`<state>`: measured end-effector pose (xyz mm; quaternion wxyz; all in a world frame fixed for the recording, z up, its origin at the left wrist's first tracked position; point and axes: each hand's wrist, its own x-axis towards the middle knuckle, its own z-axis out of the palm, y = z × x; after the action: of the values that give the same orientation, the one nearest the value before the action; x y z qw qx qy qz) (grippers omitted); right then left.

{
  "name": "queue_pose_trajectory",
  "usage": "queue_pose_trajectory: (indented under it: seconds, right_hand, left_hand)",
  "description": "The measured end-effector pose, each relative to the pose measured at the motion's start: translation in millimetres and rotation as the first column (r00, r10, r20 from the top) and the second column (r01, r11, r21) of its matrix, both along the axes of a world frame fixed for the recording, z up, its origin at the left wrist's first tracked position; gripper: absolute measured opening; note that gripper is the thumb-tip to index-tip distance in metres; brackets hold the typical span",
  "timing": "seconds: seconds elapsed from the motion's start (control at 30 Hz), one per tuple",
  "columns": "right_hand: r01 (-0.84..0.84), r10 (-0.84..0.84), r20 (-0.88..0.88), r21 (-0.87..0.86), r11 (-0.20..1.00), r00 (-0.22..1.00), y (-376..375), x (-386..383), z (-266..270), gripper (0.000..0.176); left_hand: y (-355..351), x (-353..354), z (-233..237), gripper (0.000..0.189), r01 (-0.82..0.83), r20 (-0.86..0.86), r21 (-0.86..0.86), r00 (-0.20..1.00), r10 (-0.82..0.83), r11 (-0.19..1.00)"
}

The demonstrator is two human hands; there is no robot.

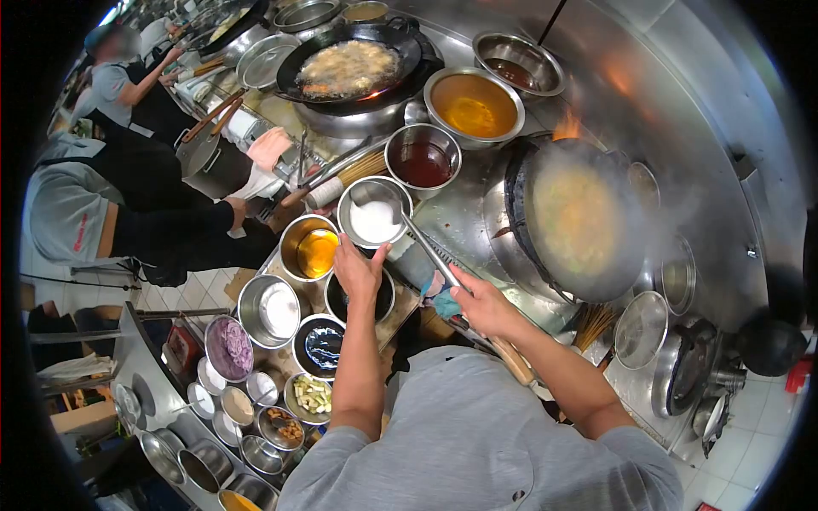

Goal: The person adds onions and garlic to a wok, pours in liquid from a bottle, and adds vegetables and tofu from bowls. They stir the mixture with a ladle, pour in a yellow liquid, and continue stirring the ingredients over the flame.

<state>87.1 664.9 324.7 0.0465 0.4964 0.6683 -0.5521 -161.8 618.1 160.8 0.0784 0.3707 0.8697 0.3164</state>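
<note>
My right hand [484,305] is wrapped round a long ladle [429,249] with a metal shaft and a wooden handle end. The ladle's head rests in a steel bowl [345,209] of white granules [375,223]. My left hand [358,271] has its fingers stretched and thumb apart, right at the rims of that bowl and of a pot of yellow oil [317,252]. Below the left hand, a pot of dark liquid [383,300] is partly hidden by the wrist. A teal cloth [445,303] lies near my right hand.
A steaming wok [579,217] sits over flame at the right. Farther back, food fries in another wok [349,70]. Bowls of amber liquid [474,104] and red sauce [423,163] stand between them. Several ingredient bowls, including chopped onion [228,347], fill the left. A co-worker [128,85] stands beyond.
</note>
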Motion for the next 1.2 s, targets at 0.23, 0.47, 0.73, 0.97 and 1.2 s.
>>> queue_pose_trajectory:
  seconds: [0.23, 0.47, 0.73, 0.97, 1.2]
  right_hand:
    - [0.209, -0.352, -0.180, -0.534, 0.819, 0.918, 2.5, 2.3, -6.9, 0.054]
    - [0.216, -0.426, -0.207, -0.626, 0.750, 0.881, 4.5, 10.6, 2.0, 0.054]
    - [0.124, -0.164, -0.204, -0.194, 0.973, 0.965, -9.5, 12.2, 24.5, 0.054]
    - [-0.040, 0.131, -0.188, 0.425, 0.905, 0.973, -9.9, 18.3, -21.6, 0.055]
    - [-0.115, 0.146, -0.051, 0.387, 0.915, 0.988, -6.8, 9.2, -39.5, 0.056]
  left_hand:
    - [0.3, 1.2, 4.6, 0.104, -0.010, 0.003, -0.020, 1.000, 0.010, 1.000]
    - [0.2, 1.3, 2.6, 0.103, -0.011, -0.001, -0.010, 1.000, 0.011, 1.000]
    - [-1.7, 2.1, 4.8, 0.104, -0.012, -0.011, -0.001, 1.000, 0.012, 1.000]
    - [-1.5, 3.2, 9.5, 0.103, -0.008, 0.000, -0.015, 1.000, 0.008, 1.000]
    - [-0.9, -0.7, -9.9, 0.088, 0.026, -0.212, 0.166, 0.977, 0.010, 0.986]
